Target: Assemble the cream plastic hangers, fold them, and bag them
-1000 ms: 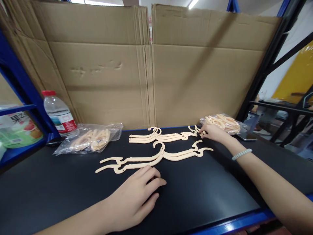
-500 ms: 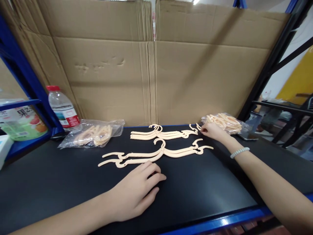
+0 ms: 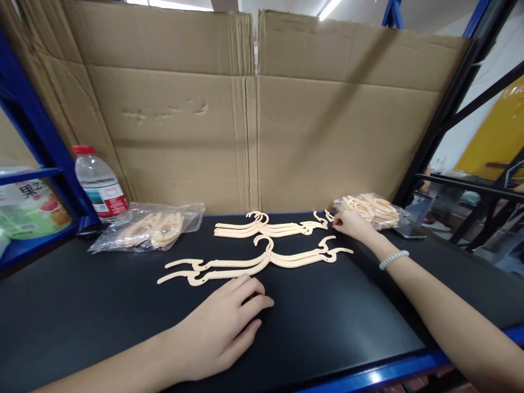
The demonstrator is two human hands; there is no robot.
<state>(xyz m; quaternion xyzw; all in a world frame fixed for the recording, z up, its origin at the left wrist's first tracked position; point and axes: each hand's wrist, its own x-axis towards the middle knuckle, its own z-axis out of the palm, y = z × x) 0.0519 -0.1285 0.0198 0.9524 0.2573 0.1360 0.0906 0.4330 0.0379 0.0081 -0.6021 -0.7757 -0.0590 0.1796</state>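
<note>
Cream plastic hangers lie on a black table (image 3: pixel 82 316). One pair (image 3: pixel 254 262) is spread across the middle, and a small stack (image 3: pixel 270 226) rests just behind it. My left hand (image 3: pixel 221 325) lies flat on the table, palm down, just in front of the near pair and holding nothing. My right hand (image 3: pixel 350 222), with a bead bracelet on the wrist, reaches to the far right. Its fingertips pinch at hanger pieces at the mouth of a clear bag of hangers (image 3: pixel 374 210). What exactly they grip is hard to see.
A second clear bag of hangers (image 3: pixel 151 229) lies at the back left, beside a water bottle (image 3: pixel 100 185) with a red cap. Cardboard sheets (image 3: pixel 254 120) wall off the back. Blue shelf posts (image 3: pixel 28 125) stand left, a phone (image 3: pixel 409 232) lies far right.
Both hands stay almost where they were. Only the camera has shifted slightly, so the scene sits a little differently in view.
</note>
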